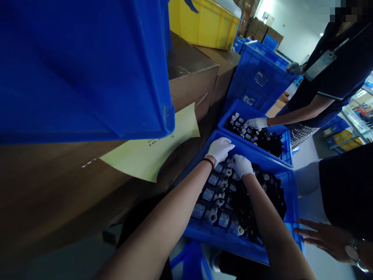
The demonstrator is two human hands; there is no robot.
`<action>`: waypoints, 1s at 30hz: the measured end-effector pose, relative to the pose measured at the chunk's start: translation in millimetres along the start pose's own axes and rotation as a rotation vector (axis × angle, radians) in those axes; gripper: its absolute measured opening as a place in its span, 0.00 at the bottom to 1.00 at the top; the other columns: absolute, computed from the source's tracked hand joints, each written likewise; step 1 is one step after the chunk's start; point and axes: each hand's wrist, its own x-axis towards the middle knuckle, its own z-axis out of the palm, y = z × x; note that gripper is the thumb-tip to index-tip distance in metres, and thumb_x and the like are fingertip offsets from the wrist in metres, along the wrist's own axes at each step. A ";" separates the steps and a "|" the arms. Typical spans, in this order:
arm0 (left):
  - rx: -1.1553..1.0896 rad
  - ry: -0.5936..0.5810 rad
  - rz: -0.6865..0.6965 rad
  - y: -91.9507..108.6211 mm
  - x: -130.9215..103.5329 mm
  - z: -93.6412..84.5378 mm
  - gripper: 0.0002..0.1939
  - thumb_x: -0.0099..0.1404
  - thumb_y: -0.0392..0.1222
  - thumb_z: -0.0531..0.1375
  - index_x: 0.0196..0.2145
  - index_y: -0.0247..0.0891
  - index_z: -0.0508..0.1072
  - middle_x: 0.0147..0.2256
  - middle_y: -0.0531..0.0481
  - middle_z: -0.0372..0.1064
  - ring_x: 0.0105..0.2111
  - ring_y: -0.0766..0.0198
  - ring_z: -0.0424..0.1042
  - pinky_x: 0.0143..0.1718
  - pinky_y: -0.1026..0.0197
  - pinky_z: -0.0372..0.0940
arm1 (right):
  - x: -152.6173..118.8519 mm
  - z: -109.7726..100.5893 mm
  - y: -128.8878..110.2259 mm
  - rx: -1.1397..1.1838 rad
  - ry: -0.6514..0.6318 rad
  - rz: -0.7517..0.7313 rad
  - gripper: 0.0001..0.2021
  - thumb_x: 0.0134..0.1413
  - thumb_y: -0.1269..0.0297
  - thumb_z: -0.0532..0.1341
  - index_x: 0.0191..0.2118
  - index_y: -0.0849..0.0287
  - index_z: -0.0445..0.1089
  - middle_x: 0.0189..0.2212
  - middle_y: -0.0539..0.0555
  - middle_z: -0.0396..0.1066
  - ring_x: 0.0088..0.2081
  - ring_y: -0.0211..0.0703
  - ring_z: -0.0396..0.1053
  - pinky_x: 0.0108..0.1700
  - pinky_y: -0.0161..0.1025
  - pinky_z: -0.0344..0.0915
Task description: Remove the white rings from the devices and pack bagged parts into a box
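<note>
Both of my hands wear white gloves and reach into a blue crate (233, 243) on the floor side. Inside it stand rows of dark parts with white labels (208, 194) and pale tube-shaped fittings (213, 215), with black cables (246, 208) bundled beside them. At the crate's far left corner, my left hand (220, 149) is closed over the last row, its fingers pressed together. Close by on its right, my right hand (242, 165) is curled at a pale fitting. The gloves hide whatever the fingertips grip.
A second blue crate (287, 149) with similar parts adjoins mine; a co-worker's gloved hand (258, 123) reaches into it. Another person's bare hand (326, 237) is at the right edge. Cardboard boxes (189, 87), a yellow paper (151, 155) and a large blue bin (87, 70) flank the left.
</note>
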 end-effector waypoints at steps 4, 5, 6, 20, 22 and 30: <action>0.004 -0.028 -0.025 1.2 -2.1 1.2 0.14 0.56 0.38 0.65 0.40 0.37 0.67 0.18 0.61 0.57 0.11 0.75 0.53 0.14 0.69 0.45 | -5.4 -8.3 -4.9 -0.020 -0.033 0.059 0.24 0.58 0.42 0.58 0.48 0.58 0.68 0.41 0.62 0.75 0.42 0.53 0.74 0.40 0.44 0.66; -0.005 -0.036 -0.026 0.4 -1.8 1.4 0.15 0.56 0.38 0.65 0.40 0.37 0.67 0.18 0.61 0.57 0.11 0.75 0.53 0.14 0.69 0.44 | -7.6 -10.6 -4.2 -0.008 -0.035 0.064 0.27 0.56 0.40 0.58 0.49 0.58 0.67 0.42 0.62 0.75 0.43 0.54 0.74 0.41 0.44 0.66; -0.013 -0.042 -0.026 -0.7 -1.2 1.5 0.15 0.56 0.38 0.65 0.40 0.37 0.67 0.18 0.61 0.57 0.11 0.75 0.52 0.13 0.69 0.43 | -9.9 -12.7 -2.5 0.010 -0.033 0.067 0.28 0.55 0.38 0.58 0.50 0.57 0.67 0.44 0.62 0.74 0.43 0.55 0.74 0.41 0.44 0.66; -0.009 -0.049 -0.029 2.1 -3.3 3.4 0.11 0.57 0.38 0.64 0.38 0.38 0.67 0.20 0.59 0.59 0.11 0.74 0.53 0.13 0.68 0.45 | -22.4 26.2 42.8 0.679 -0.022 0.150 0.22 0.46 0.49 0.66 0.42 0.61 0.74 0.30 0.50 0.75 0.33 0.41 0.71 0.37 0.36 0.65; -0.001 -0.051 -0.038 2.9 -4.2 3.3 0.11 0.57 0.38 0.64 0.37 0.39 0.67 0.19 0.59 0.58 0.11 0.74 0.53 0.13 0.68 0.44 | -23.6 26.9 44.9 0.733 0.019 0.155 0.23 0.45 0.50 0.67 0.43 0.62 0.74 0.29 0.50 0.73 0.32 0.40 0.70 0.37 0.35 0.65; 0.016 -0.056 -0.063 4.3 -6.7 4.9 0.10 0.58 0.38 0.64 0.36 0.40 0.66 0.17 0.60 0.55 0.11 0.73 0.52 0.12 0.68 0.43 | -23.6 19.3 36.7 0.714 0.044 0.155 0.17 0.45 0.55 0.67 0.39 0.61 0.75 0.29 0.50 0.74 0.32 0.40 0.70 0.37 0.35 0.64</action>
